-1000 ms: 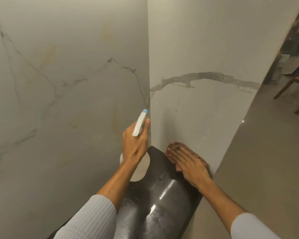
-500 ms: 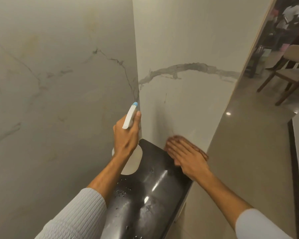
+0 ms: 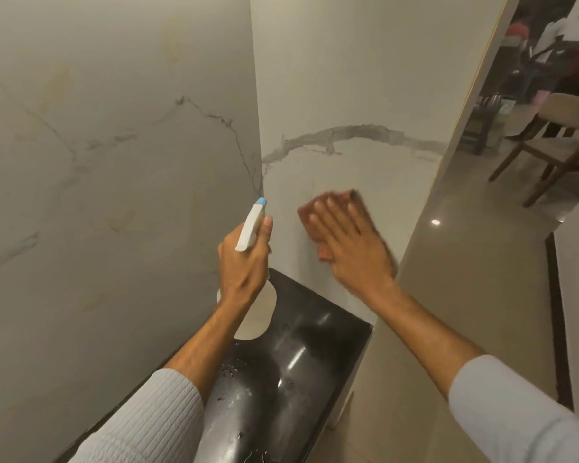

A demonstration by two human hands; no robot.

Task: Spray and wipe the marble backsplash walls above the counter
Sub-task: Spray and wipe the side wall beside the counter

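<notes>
Broadly, two marble backsplash walls meet in a corner. The long left wall [image 3: 114,195] is finely veined and faintly yellowed in patches. The shorter end wall [image 3: 348,78] is crossed by one thick grey vein. Beneath both runs the glossy black counter [image 3: 315,342].

The right hand [image 3: 351,245] lies flat, fingers straight and close together, and presses a brown cloth [image 3: 356,198] against the end wall just below that vein. A flat palm probably spreads the cloth so each pass covers more marble. The hand's outline is blurred.

The left hand [image 3: 244,262] is curled round the neck of a white spray bottle [image 3: 252,225], whose blue-tipped nozzle points into the corner. It looks held ready, so that spraying and wiping can alternate without setting anything down. I cannot tell whether the bottle's base touches the counter.

Past the end wall's outer edge are a pale floor [image 3: 482,279], a wooden chair [image 3: 549,128] well apart, and blurred people farther off. Droplets [image 3: 231,372] dot the counter. Nothing stands between the cloth and the unwiped marble above it.
</notes>
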